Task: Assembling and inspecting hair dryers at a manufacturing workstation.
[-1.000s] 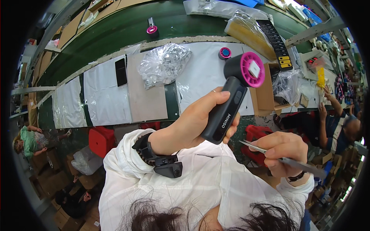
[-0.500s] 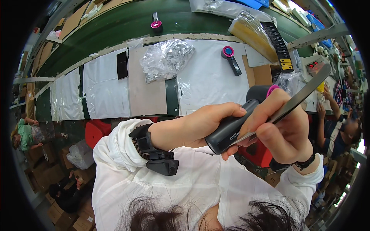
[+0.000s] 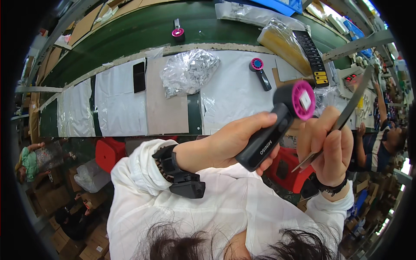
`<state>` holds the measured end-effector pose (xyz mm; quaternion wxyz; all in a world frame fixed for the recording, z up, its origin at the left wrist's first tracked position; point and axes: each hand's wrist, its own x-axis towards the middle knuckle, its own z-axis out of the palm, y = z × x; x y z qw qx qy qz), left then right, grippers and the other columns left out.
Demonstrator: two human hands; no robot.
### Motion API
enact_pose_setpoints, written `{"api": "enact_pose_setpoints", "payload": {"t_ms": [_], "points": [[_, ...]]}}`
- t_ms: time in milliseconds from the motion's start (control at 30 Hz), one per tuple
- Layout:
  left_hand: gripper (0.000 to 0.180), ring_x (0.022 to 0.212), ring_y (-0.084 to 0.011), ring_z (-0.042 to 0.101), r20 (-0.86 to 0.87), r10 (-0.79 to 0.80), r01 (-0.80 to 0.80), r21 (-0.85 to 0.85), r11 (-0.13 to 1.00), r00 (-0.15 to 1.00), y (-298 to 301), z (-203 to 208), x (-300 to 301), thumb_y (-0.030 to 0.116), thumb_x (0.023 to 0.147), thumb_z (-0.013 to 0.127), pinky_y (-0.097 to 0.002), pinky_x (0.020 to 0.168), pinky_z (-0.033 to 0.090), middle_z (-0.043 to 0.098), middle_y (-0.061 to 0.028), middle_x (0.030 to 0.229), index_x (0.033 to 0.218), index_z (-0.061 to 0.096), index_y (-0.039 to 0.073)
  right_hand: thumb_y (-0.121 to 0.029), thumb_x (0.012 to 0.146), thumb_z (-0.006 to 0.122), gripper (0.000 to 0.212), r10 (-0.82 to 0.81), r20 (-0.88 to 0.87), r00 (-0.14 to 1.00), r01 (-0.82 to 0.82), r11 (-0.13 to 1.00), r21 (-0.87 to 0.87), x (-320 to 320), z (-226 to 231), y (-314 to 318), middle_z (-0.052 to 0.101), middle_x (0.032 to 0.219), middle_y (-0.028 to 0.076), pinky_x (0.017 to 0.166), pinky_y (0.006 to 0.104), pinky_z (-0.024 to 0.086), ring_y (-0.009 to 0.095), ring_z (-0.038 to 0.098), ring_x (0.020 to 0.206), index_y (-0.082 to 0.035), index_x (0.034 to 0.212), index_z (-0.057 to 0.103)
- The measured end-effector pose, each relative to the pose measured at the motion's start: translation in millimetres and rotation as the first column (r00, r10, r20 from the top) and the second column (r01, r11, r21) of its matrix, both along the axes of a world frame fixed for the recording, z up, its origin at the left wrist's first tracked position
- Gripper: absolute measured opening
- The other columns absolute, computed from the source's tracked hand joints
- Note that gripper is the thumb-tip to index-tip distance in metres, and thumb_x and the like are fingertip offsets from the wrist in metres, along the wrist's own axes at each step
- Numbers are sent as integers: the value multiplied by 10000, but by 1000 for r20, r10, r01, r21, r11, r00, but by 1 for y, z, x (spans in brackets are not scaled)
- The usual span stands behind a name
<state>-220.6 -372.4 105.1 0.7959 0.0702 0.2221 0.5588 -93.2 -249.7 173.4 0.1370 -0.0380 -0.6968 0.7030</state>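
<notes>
My left hand [image 3: 232, 138] is wrapped around the dark handle of a handheld fan [image 3: 268, 134], tilted with its round head up and to the right. The head has a pink ring facing right, with a small white rectangular piece [image 3: 305, 100] at its centre. Beside it, my right hand [image 3: 327, 151] pinches a pair of metal tweezers [image 3: 354, 102]. Their narrow points come out below my fingers, apart from the fan, and the broad end rises to the upper right. On the white sheet beyond lies a second handheld fan [image 3: 263, 79], pink-ringed with a blue centre.
A clear bag of small silvery pieces [image 3: 190, 71] and a black phone [image 3: 139, 77] lie on the bench. Another fan [image 3: 177, 33] rests on the green belt [image 3: 125, 41] behind. At right are a yellow bagged bundle [image 3: 284, 50] and a co-worker [image 3: 381, 145]. Red stools [image 3: 109, 154] stand below.
My right hand has moved away from the fan, lower right, taking the tweezers with it. The fan's head has turned, so its pink face and white piece now show.
</notes>
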Motion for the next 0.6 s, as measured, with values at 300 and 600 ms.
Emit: {"api": "enact_pose_setpoints", "payload": {"t_ms": [300, 600], "points": [[463, 631, -172, 570, -131, 584, -497, 399, 771, 801, 16, 0, -10, 519, 900, 349, -278, 558, 475, 530, -104, 826, 1118, 316, 112, -210, 904, 494, 298, -158, 129, 979, 153, 987, 50, 10, -45, -24, 418, 522, -7, 396, 197, 250, 44, 335, 414, -59, 684, 361], [425, 648, -171, 556, -183, 695, -545, 496, 676, 696, 16, 10, -11, 471, 921, 336, -271, 570, 470, 510, -125, 844, 1131, 295, 104, -11, 693, 637, 332, -232, 74, 970, 242, 956, -165, -8, -47, -40, 392, 554, -35, 436, 180, 229, 17, 301, 462, -103, 677, 318]]}}
